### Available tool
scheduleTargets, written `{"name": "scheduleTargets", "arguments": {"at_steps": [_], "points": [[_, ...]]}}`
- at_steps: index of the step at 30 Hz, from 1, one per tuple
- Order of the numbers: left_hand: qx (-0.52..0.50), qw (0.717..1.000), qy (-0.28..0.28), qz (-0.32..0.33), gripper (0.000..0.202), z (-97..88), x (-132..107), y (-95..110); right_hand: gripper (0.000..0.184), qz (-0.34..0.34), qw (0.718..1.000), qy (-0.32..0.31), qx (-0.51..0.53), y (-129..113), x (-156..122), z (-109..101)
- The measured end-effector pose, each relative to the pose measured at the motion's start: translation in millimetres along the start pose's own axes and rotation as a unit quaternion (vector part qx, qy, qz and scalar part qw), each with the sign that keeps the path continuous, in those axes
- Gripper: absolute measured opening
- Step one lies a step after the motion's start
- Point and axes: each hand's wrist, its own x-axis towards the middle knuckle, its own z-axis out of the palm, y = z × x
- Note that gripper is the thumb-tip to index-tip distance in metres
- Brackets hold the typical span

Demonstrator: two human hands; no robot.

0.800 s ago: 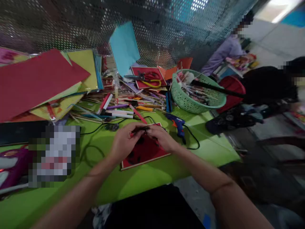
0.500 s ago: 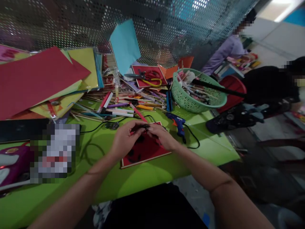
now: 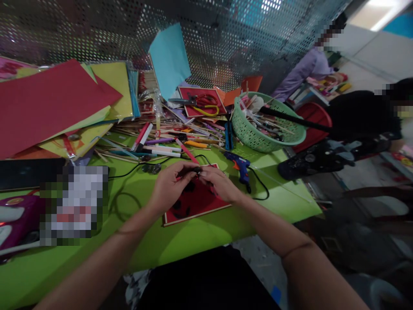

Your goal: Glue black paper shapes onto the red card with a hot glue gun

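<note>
My left hand point(image 3: 169, 187) and my right hand point(image 3: 219, 184) meet above a red card point(image 3: 196, 204) that lies on the green table point(image 3: 180, 245). Both hands have their fingertips pinched together on a small dark piece point(image 3: 195, 171) held between them. Several black shapes show on the red card under my hands. What the small piece is I cannot make out.
A blue glue gun point(image 3: 240, 165) with a black cord lies just right of my hands. Behind are pens, sticks, scissors point(image 3: 201, 102), a green basket point(image 3: 267, 125), stacked coloured paper point(image 3: 54, 101) and a mesh screen. Other people sit at the right.
My hands have stayed pinched together over the red card, with only a slight shift of the view.
</note>
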Motion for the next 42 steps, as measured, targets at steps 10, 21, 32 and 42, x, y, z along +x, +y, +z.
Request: {"name": "scheduleTargets", "arguments": {"at_steps": [10, 21, 32, 42], "points": [[-0.034, 0.999, 0.007, -0.04, 0.019, 1.1, -0.5, 4.8, 0.032, -0.041, 0.992, 0.016, -0.121, 0.0, -1.8, 1.5], [-0.078, 0.995, 0.006, -0.065, 0.019, 3.4, 0.3, -0.2, 0.03, -0.064, 0.988, 0.01, -0.143, 4.8, -2.6, -0.4], [-0.068, 0.995, 0.014, -0.075, 0.019, 4.4, -2.0, 0.6, 0.027, -0.056, 0.952, 0.033, -0.3, -2.8, -0.7, 2.0], [-0.097, 0.992, 0.011, -0.085, 0.021, 3.0, 0.4, 3.8, 0.034, -0.083, 0.986, 0.015, -0.145, -1.7, -2.7, 0.5]]}}
